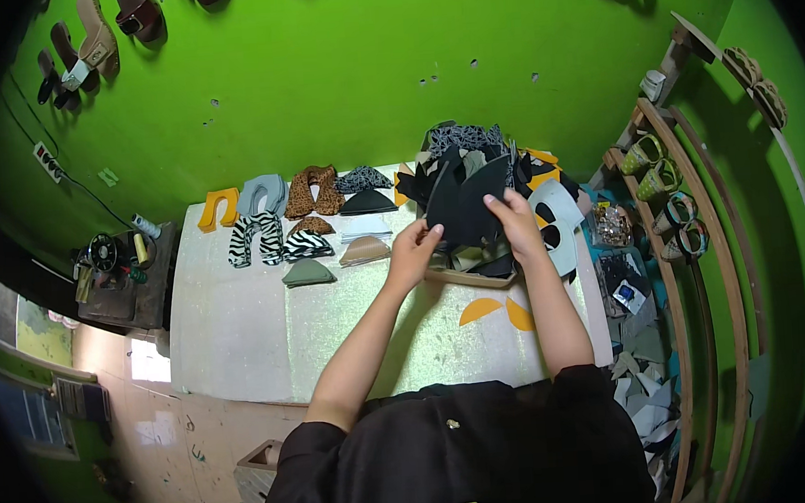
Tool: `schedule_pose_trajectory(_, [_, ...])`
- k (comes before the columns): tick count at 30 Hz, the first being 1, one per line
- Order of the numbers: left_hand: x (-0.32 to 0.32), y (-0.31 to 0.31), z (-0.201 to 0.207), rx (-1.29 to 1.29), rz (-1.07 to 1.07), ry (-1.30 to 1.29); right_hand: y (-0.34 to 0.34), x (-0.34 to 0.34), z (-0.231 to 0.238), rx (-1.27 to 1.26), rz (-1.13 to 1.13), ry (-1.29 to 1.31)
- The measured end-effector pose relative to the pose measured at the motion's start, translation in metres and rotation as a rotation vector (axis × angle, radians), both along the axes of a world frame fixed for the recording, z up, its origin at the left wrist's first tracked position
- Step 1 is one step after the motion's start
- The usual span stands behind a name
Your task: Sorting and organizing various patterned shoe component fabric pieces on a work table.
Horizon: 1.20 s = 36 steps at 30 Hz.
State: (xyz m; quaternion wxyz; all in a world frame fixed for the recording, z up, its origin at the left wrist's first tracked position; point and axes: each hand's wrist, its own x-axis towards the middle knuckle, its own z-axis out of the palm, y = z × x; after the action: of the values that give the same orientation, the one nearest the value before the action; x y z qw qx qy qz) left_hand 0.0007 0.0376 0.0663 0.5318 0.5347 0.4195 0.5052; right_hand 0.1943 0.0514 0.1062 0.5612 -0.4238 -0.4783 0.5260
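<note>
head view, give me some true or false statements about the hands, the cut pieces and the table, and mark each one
1. The left hand and the right hand both hold black pieces. True.
2. The box stands at the left end of the table. False: the box is on the right part of the table.
3. Two yellow-orange pieces lie on the table, nearer the person than the box. True.
4. All the zebra-striped pieces are inside the box. False: zebra-striped pieces lie on the table, left of the box.
5. The wall behind the table is red. False: it is bright green.
</note>
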Motion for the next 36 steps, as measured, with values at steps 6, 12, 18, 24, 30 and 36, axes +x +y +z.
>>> schedule_pose_trajectory(6, [-0.026,-0.033,-0.007,-0.015,0.032,-0.015,-0.055,0.000,-0.002,-0.029,-0.067,0.232])
schedule_pose_trajectory(12, [-0.049,-0.086,-0.020,-0.241,-0.229,-0.032,-0.110,-0.053,-0.069,-0.201,0.066,0.179])
schedule_pose_trajectory(18, [-0.072,-0.112,-0.051,-0.057,-0.183,0.407,-0.128,-0.080,-0.106,-0.045,-0.169,-0.276])
schedule_pose_trajectory(24, [-0.082,-0.120,-0.086,0.171,-0.187,0.543,-0.132,-0.067,-0.111,0.192,0.337,-0.979])
schedule_pose_trajectory(30, [-0.043,-0.141,-0.132,0.308,0.062,0.669,-0.149,-0.089,-0.184,0.232,0.013,-0.973])
schedule_pose_trajectory(36, [-0.047,-0.131,-0.148,0.275,0.135,0.722,-0.138,-0.073,-0.181,-0.082,0.112,-1.051])
